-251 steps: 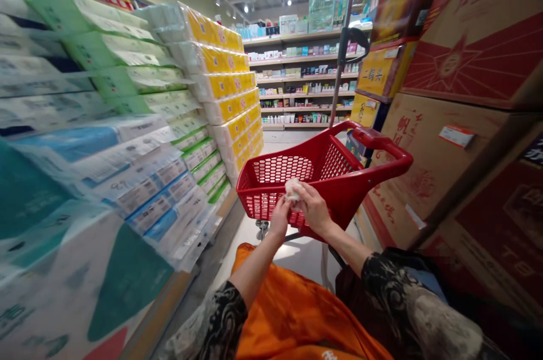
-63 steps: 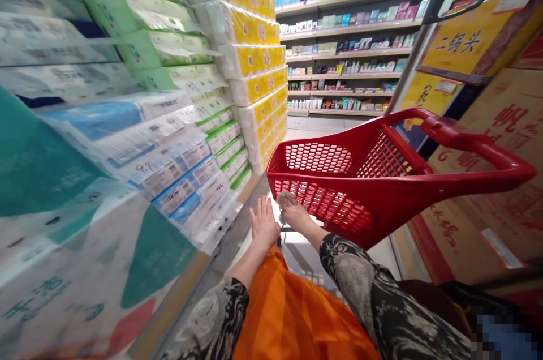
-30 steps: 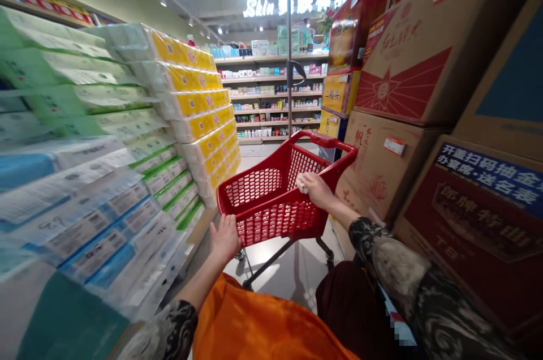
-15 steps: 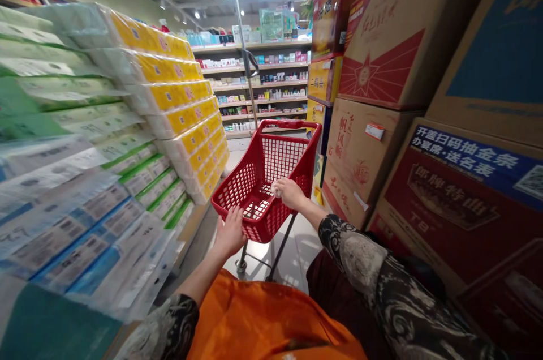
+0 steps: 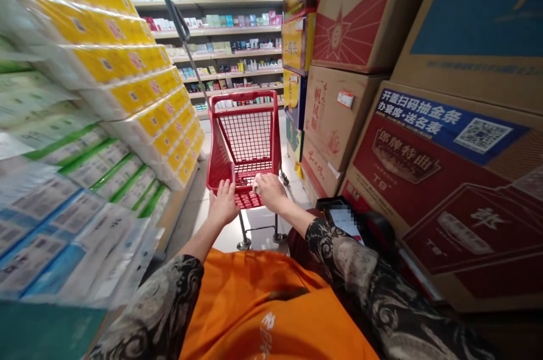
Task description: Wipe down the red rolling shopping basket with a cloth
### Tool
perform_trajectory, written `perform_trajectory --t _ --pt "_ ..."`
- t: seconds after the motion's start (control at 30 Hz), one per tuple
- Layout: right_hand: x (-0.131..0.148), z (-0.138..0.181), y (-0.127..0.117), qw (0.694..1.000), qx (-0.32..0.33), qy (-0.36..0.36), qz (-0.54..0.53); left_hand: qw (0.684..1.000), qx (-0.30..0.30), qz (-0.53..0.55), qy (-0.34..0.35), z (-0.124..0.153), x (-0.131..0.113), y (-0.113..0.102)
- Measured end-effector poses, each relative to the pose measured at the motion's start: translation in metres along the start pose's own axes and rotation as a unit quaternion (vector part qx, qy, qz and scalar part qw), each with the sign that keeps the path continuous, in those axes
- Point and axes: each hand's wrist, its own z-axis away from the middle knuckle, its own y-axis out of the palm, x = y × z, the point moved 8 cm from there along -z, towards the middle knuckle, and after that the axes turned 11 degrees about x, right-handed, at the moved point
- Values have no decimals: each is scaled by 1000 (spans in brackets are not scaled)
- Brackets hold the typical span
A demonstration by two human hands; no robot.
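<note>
A red plastic shopping cart stands right in front of me, its lattice basket on grey metal legs. On the near left corner of its rim lies my left hand, fingers stretched out and holding nothing. My right hand is closed at the near right part of the rim, with a small crumpled white wad, perhaps tissue, pinched in its fingers. The cart's bar is at the far end. Little of the basket floor shows behind my hands.
Wrapped yellow packs and green-and-white packs are stacked on the left. Cardboard cartons rise close on the right, with a screened device low beside them. Shelves of small goods and a slanting metal pole stand ahead.
The cart has swung from an angle to nearly straight ahead of me. My view has tipped down, bringing the screened device into sight. Both hands stay at the rim, the right keeping the wad.
</note>
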Motion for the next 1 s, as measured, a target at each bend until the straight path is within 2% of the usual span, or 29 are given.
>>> perform_trajectory --t 0.13,0.2,0.3,0.37,0.53,0.6,0.67,0.83,0.9,1.0 --pt "-14 -3 -8 998 -30 45 -17 999 -4 -7 -34 3 16 3" --pt "0 -8 0 998 -44 41 -18 999 -13 -12 -31 5 15 3" --pt "31 -16 18 999 -45 -13 -7 999 -16 -22 -26 5 13 4" --pt "36 -16 23 998 -43 -40 1 999 -15 -27 -16 5 13 4" --pt "-17 3 3 998 -64 -17 1 999 -48 -13 15 6 16 2" --pt "-26 6 -2 998 -63 -9 -1 997 -67 -8 23 7 16 1" --pt "-15 1 1 998 -55 -5 1 997 -77 -2 24 7 15 1" --pt "52 -22 25 997 -45 -61 16 996 -73 -11 45 9 13 1" --pt "55 -23 26 996 -44 -69 18 996 -68 -10 48 9 15 1" --pt "25 -16 21 998 -44 -32 11 997 -67 24 -1 7 31 1"
